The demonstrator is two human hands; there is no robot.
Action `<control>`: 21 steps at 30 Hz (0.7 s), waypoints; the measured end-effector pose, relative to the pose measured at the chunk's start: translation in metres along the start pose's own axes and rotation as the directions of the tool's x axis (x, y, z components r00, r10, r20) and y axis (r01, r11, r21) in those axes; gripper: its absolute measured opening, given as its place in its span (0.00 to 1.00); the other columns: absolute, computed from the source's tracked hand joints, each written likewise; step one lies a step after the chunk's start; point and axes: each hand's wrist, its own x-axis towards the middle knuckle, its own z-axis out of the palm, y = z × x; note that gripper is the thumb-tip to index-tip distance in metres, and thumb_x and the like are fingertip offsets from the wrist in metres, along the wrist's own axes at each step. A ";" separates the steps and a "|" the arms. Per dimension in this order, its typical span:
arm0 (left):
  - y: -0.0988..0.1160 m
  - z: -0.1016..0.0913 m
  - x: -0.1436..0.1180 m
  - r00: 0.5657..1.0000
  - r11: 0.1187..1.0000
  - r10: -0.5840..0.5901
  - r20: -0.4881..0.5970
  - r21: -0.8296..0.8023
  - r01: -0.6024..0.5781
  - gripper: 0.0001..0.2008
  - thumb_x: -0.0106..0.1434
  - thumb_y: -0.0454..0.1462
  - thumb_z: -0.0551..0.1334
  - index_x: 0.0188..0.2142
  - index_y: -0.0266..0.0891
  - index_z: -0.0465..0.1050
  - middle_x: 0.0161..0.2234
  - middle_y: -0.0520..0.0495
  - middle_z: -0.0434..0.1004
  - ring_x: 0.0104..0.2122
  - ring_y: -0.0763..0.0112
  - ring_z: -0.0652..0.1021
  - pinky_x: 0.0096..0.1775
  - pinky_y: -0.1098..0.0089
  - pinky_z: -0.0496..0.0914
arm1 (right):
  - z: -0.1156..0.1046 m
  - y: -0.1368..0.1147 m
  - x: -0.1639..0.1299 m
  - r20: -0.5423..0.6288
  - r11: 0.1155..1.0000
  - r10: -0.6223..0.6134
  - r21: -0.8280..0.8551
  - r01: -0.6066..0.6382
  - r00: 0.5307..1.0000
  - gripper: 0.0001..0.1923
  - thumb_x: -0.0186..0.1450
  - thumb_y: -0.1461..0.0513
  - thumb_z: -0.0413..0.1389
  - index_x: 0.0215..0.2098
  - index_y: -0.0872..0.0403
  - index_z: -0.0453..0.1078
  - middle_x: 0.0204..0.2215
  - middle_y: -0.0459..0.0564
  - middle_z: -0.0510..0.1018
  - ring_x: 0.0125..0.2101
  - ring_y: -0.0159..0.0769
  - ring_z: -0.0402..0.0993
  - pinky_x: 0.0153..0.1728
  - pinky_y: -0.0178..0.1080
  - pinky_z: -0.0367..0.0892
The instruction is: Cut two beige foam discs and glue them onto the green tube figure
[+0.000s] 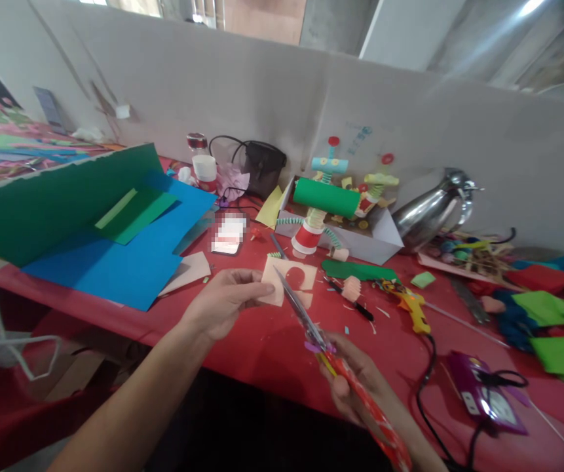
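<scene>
Nearest the lens, the right hand (pixel 355 387) grips red-handled scissors (pixel 311 324), their blades reaching up to a beige paper piece (pixel 289 278) (a round hole cut in it); the left hand (pixel 225 298) pinches that paper's left edge above the red counter (pixel 262 347); right of the paper lies a yellow glue gun (pixel 412 308); behind it stands a paper-cup robot (pixel 323 203).
</scene>
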 end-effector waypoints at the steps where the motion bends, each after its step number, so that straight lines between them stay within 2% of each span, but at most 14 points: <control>1: 0.002 0.000 0.000 1.000 1.000 -0.001 0.004 0.019 0.001 0.09 0.45 0.35 0.75 0.21 0.35 0.78 0.23 0.46 0.78 0.26 0.72 0.77 0.33 0.72 0.72 | 0.000 -0.001 -0.001 0.003 1.000 0.000 0.000 0.000 1.000 0.34 0.51 0.42 0.68 0.51 0.44 0.67 0.18 0.35 0.66 0.11 0.17 0.44 0.11 0.25 0.41; 5: 0.010 -0.004 0.002 0.999 0.994 -0.011 0.043 0.105 0.006 0.07 0.46 0.35 0.74 0.21 0.35 0.79 0.23 0.47 0.77 0.25 0.72 0.77 0.33 0.71 0.71 | 0.000 -0.006 -0.004 -0.009 0.997 0.030 -0.066 -0.030 1.000 0.34 0.54 0.43 0.67 0.54 0.45 0.66 0.21 0.38 0.70 0.13 0.18 0.48 0.13 0.26 0.44; 10: 0.018 -0.010 0.004 0.990 0.957 -0.027 0.141 0.289 -0.015 0.05 0.50 0.37 0.72 0.24 0.36 0.81 0.25 0.46 0.79 0.28 0.71 0.77 0.35 0.71 0.69 | 0.000 -0.014 -0.010 -0.064 0.980 -0.005 -0.197 -0.008 0.998 0.33 0.55 0.42 0.66 0.54 0.45 0.69 0.29 0.45 0.72 0.20 0.24 0.61 0.18 0.27 0.50; 16: 0.027 -0.016 0.009 0.982 0.883 -0.063 0.180 0.468 -0.029 0.02 0.50 0.37 0.70 0.24 0.42 0.83 0.27 0.47 0.82 0.31 0.67 0.78 0.37 0.69 0.70 | -0.008 -0.011 -0.011 -0.086 0.954 -0.027 -0.301 0.000 0.996 0.29 0.58 0.44 0.63 0.54 0.43 0.71 0.37 0.51 0.77 0.25 0.32 0.71 0.24 0.32 0.63; 18: 0.029 -0.020 0.012 0.972 0.848 -0.075 0.221 0.527 -0.054 0.03 0.51 0.38 0.69 0.26 0.44 0.83 0.28 0.47 0.83 0.32 0.65 0.79 0.37 0.68 0.70 | -0.012 -0.011 -0.011 -0.070 0.939 -0.030 -0.343 0.005 0.997 0.28 0.59 0.46 0.63 0.55 0.44 0.70 0.36 0.51 0.78 0.25 0.34 0.72 0.24 0.32 0.63; 21: 0.032 -0.025 0.015 0.968 0.783 -0.089 0.236 0.617 -0.079 0.04 0.51 0.39 0.69 0.27 0.44 0.84 0.28 0.47 0.83 0.30 0.65 0.78 0.34 0.68 0.68 | -0.016 -0.012 -0.013 -0.038 0.920 -0.013 -0.392 -0.003 0.999 0.26 0.62 0.51 0.61 0.57 0.47 0.69 0.29 0.48 0.78 0.23 0.33 0.71 0.22 0.31 0.60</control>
